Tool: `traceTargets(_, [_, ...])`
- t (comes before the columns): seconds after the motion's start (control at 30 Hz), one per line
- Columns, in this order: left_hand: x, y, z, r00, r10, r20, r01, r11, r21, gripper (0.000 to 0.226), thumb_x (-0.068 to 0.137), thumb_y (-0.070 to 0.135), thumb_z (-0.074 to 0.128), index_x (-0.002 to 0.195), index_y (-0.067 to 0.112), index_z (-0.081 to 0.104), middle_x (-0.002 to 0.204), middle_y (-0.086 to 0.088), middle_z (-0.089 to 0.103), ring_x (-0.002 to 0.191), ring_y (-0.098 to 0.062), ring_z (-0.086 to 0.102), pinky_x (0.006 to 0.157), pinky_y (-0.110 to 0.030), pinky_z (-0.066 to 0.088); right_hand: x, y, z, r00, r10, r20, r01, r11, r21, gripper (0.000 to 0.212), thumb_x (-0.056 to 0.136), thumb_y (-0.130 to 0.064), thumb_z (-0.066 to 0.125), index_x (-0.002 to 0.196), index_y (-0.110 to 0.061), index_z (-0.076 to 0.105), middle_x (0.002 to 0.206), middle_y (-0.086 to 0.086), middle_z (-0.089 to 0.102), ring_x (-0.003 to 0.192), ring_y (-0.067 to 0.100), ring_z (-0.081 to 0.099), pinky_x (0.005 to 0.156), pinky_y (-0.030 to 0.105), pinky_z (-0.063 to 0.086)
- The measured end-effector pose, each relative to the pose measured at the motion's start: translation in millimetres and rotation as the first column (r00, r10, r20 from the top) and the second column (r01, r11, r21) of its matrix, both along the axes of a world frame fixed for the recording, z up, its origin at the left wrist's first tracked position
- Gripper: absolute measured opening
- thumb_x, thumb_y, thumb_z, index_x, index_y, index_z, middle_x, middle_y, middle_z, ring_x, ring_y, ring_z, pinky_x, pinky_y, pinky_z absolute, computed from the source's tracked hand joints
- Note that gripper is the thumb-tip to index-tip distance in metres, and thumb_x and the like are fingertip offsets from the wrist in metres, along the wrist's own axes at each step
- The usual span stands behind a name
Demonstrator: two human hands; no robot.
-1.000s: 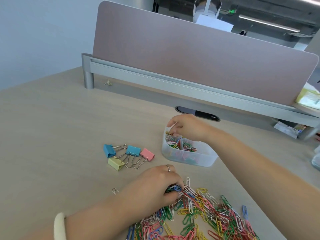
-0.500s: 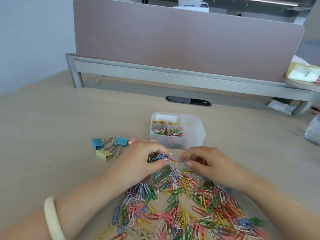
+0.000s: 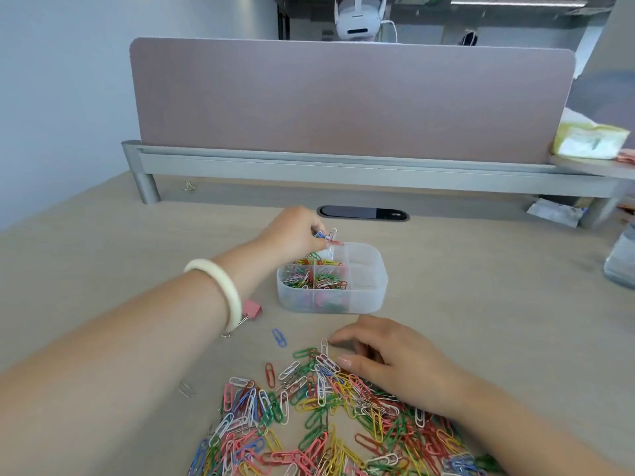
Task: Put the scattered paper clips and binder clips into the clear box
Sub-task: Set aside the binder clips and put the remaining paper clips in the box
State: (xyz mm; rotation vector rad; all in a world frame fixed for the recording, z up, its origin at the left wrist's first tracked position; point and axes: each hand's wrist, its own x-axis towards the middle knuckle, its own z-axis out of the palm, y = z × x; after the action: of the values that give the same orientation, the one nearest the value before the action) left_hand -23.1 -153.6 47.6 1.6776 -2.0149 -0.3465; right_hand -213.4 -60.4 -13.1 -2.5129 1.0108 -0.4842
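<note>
A clear box (image 3: 369, 297) with dividers stands mid-desk, its left compartments holding coloured paper clips. My left hand (image 3: 295, 235) hovers over the box's back-left corner, pinching a small bunch of paper clips (image 3: 328, 236). A big pile of coloured paper clips (image 3: 319, 417) is spread across the near desk. My right hand (image 3: 388, 359) rests on the pile's far edge, fingers curled onto the clips. A pink binder clip (image 3: 252, 310) shows just beyond my left wrist; the other binder clips are hidden by my arm.
A single blue paper clip (image 3: 279, 337) lies between the box and the pile, and a silver one (image 3: 185, 389) lies left of the pile. A grey divider rail (image 3: 343, 166) runs along the back, with a cable slot (image 3: 364, 213) before it. A clear container (image 3: 622, 266) stands at the right edge.
My left hand has lifted a bunch of clips from the pile and carried it forward over the box. My right hand stays at the pile's far edge.
</note>
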Motion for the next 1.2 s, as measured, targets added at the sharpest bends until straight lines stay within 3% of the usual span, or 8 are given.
traceTargets(0.17, [-18,-19,-5,0.949,-0.089,0.301,0.051,0.99,0.132,0.017,0.079,0.013,0.062,0.091,0.004,0.07,0.088,-0.016,0.067,0.082,-0.029,0.058,0.057,-0.025,0.034,-1,-3,-2,1.0,-0.005,0.006,0.005,1.0,0.011,0.031,0.086,-0.052,0.047,0.111,-0.036,0.055,0.076,-0.017,0.046,0.072,-0.007,0.044,0.068,0.01,0.034])
traceTargets(0.33, [-25,-24,-8,0.919,-0.116,0.376,0.076,0.99,0.119,0.02,0.076,0.017,0.068,0.089,0.002,0.067,0.089,-0.017,0.063,0.078,-0.025,0.052,0.057,-0.027,0.032,-1,-3,-1,1.0,0.001,0.018,-0.001,1.0,0.019,0.028,0.087,-0.048,0.05,0.111,-0.035,0.057,0.075,-0.017,0.045,0.072,-0.007,0.045,0.065,0.008,0.032])
traceTargets(0.5, [-22,-18,-9,0.965,-0.144,0.217,0.119,0.985,0.125,0.014,0.079,0.011,0.065,0.092,0.006,0.068,0.093,-0.008,0.069,0.078,-0.019,0.061,0.063,-0.017,0.041,-1,-3,-2,1.0,-0.007,0.02,0.006,0.999,0.032,0.037,0.084,-0.058,0.044,0.111,-0.036,0.056,0.081,-0.014,0.05,0.075,-0.004,0.046,0.067,0.01,0.034])
traceTargets(0.6, [-16,-8,-2,0.978,-0.16,0.131,0.148,0.984,0.096,0.016,0.086,0.011,0.056,0.093,0.005,0.069,0.091,-0.009,0.07,0.054,-0.008,0.054,0.042,-0.002,0.033,-2,-3,-3,1.0,-0.001,0.023,0.0,0.999,0.045,0.045,0.081,-0.06,0.035,0.113,-0.036,0.057,0.087,-0.018,0.052,0.087,-0.002,0.049,0.077,0.012,0.038])
traceTargets(0.73, [-4,16,4,0.992,-0.126,-0.008,0.126,0.992,-0.014,0.017,0.087,0.012,0.054,0.095,0.01,0.069,0.079,0.003,0.065,0.055,0.001,0.057,0.05,-0.003,0.038,-4,-3,-3,1.0,0.0,0.016,-0.001,0.997,0.081,0.037,0.085,-0.046,0.039,0.114,-0.035,0.058,0.088,-0.021,0.051,0.093,-0.003,0.049,0.083,0.011,0.037])
traceTargets(0.87, [23,67,-3,0.979,-0.113,-0.168,0.096,0.99,-0.107,0.009,0.082,0.019,0.062,0.082,0.02,0.071,0.068,0.015,0.064,0.056,-0.004,0.058,0.061,-0.024,0.047,-8,-3,0,0.994,-0.008,0.107,-0.004,0.993,0.114,0.032,0.087,-0.041,0.044,0.109,-0.03,0.063,0.094,-0.011,0.06,0.094,-0.001,0.055,0.084,0.014,0.04])
traceTargets(1.07, [68,139,-44,0.979,-0.2,-0.027,0.2,0.98,0.001,0.035,0.075,0.054,0.042,0.094,0.036,0.065,0.086,0.018,0.061,0.079,-0.009,0.058,0.072,-0.021,0.043,1,5,0,0.988,-0.031,0.151,0.003,0.983,0.184,0.041,0.085,-0.042,0.043,0.123,-0.032,0.054,0.124,-0.02,0.054,0.116,-0.012,0.044,0.095,0.0,0.028])
traceTargets(1.2, [102,160,-49,0.998,-0.059,-0.036,0.055,0.992,-0.115,0.031,0.079,0.033,0.046,0.095,0.022,0.07,0.089,0.027,0.055,0.083,-0.002,0.054,0.072,-0.011,0.038,5,11,-5,0.996,-0.001,0.094,-0.018,0.979,0.205,0.043,0.087,-0.045,0.04,0.128,-0.033,0.048,0.131,-0.025,0.047,0.121,-0.017,0.037,0.1,0.0,0.023])
